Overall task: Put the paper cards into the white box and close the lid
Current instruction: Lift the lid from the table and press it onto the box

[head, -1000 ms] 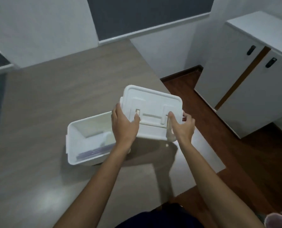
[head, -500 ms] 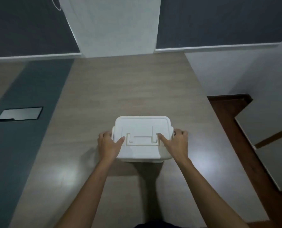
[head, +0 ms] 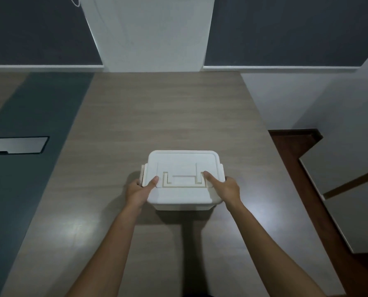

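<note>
Thumbs sliding inward on lid (head: 183,166), left hand (head: 138,190) and right hand (head: 228,188) gripping white box (head: 182,202) sides, sitting mid-table (head: 157,116), right edge near.

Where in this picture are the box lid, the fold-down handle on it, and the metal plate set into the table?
lid (head: 183,161): head view, far flat part of its top.
handle (head: 184,179): head view, middle bar, lying flat in the lid's recess.
metal plate (head: 18,145): head view, centre of its shiny face, far left.
</note>
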A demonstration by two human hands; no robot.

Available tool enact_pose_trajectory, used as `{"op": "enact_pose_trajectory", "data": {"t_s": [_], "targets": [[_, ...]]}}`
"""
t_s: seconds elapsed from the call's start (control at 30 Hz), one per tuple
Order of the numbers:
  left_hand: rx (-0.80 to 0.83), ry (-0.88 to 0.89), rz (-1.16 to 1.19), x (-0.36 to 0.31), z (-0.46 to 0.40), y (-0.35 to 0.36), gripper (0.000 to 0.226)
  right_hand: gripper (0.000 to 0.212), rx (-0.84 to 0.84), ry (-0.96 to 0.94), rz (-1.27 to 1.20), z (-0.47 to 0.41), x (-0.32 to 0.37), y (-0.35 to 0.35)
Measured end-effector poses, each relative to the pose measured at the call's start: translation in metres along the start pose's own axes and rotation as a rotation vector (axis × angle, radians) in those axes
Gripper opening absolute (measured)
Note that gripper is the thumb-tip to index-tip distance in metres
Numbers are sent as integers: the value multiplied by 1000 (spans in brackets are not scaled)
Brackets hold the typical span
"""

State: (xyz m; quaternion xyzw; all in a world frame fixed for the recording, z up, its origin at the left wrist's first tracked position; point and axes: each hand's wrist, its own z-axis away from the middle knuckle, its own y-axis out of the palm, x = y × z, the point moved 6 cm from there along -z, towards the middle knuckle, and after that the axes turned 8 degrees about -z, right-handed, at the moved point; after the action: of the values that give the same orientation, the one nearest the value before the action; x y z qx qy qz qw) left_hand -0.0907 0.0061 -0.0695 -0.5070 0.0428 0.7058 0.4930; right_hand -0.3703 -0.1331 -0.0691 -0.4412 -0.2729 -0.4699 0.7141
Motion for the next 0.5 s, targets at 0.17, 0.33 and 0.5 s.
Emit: {"op": "enact_pose_trajectory", "data": {"t_s": [0.17, 0.33, 0.5], "targets": [[-253, 232, -49, -14, 20, -3, 34, 80, -252, -319, 118, 20, 17, 1], [-382, 297, -132, -10, 36, 5, 34, 67, -252, -413, 6, 32, 9, 9], [-441, 338, -266, -9, 31, 6, 39, 63, -287, -449, -12, 31, 9, 12]]}}
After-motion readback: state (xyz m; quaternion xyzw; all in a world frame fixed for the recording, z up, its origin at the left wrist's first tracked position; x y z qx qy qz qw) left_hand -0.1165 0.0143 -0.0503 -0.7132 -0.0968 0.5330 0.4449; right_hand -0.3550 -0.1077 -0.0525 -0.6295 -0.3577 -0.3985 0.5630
